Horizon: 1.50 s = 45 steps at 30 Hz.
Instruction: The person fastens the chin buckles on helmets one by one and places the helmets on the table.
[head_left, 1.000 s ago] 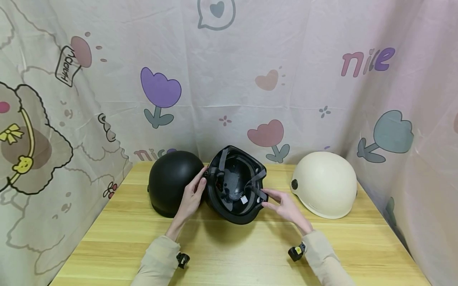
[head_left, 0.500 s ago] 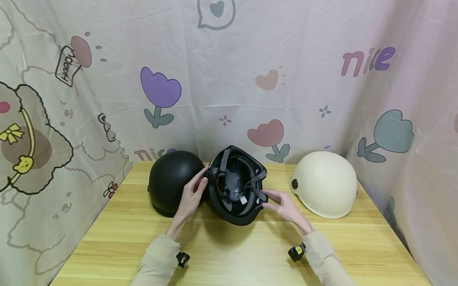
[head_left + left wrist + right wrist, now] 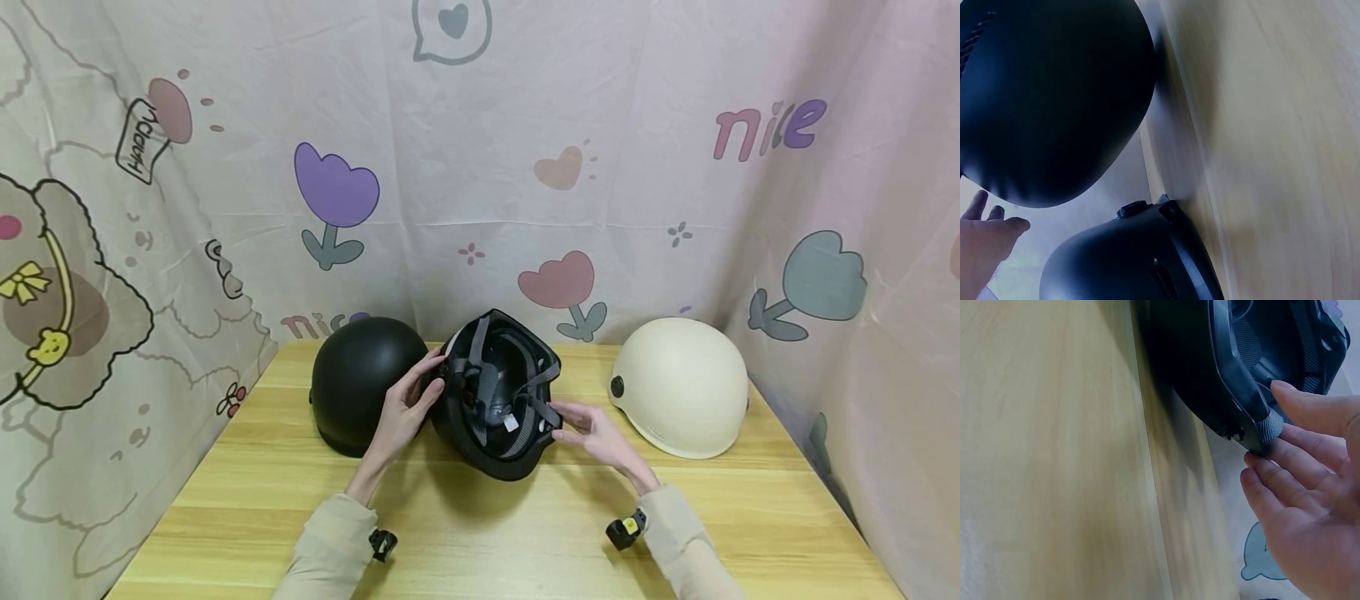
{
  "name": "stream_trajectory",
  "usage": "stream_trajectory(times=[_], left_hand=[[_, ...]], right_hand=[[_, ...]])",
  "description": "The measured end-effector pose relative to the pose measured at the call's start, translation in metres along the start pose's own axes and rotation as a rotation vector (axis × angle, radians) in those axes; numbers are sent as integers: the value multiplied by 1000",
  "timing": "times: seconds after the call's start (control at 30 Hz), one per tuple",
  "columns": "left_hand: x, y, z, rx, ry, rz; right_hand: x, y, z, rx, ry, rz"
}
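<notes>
Between my two hands a black helmet (image 3: 495,450) is tilted so that its lined inside, grey chin straps and a small white label face me. My left hand (image 3: 403,410) holds its left rim, thumb toward me. At the opposite rim, my right hand (image 3: 596,433) pinches the edge where a strap is fixed. The right wrist view shows the right thumb (image 3: 1310,409) at the inner side and the other fingers outside. Seen from the left wrist, the held helmet's smooth shell (image 3: 1054,94) fills the upper left, with the left fingertips (image 3: 1016,226) beneath it.
A second black helmet (image 3: 360,383) stands dome up just left of the held one, behind the left hand. Toward the right a cream helmet (image 3: 682,387) rests on the wooden table (image 3: 480,550). A printed cloth (image 3: 465,150) hangs behind and along both sides.
The held helmet has turned slightly and shifted a little toward me and to the right. My left fingers have moved slightly right with its rim; the other two helmets stay put.
</notes>
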<state>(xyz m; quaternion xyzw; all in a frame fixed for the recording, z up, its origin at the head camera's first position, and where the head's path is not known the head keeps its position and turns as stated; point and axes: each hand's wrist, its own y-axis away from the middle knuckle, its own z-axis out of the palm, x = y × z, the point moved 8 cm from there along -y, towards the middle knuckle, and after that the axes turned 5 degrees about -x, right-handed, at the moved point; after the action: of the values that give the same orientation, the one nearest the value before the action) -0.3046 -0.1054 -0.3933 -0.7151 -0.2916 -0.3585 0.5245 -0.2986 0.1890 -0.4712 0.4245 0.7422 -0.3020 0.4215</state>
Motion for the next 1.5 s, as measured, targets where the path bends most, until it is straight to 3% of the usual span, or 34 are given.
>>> stream_trajectory(times=[0.57, 1.5], left_hand=[[12, 0, 2, 5, -23, 38], [19, -2, 12, -48, -79, -27]], right_hand=[[1, 0, 17, -124, -58, 3], [4, -2, 30, -242, -75, -22]])
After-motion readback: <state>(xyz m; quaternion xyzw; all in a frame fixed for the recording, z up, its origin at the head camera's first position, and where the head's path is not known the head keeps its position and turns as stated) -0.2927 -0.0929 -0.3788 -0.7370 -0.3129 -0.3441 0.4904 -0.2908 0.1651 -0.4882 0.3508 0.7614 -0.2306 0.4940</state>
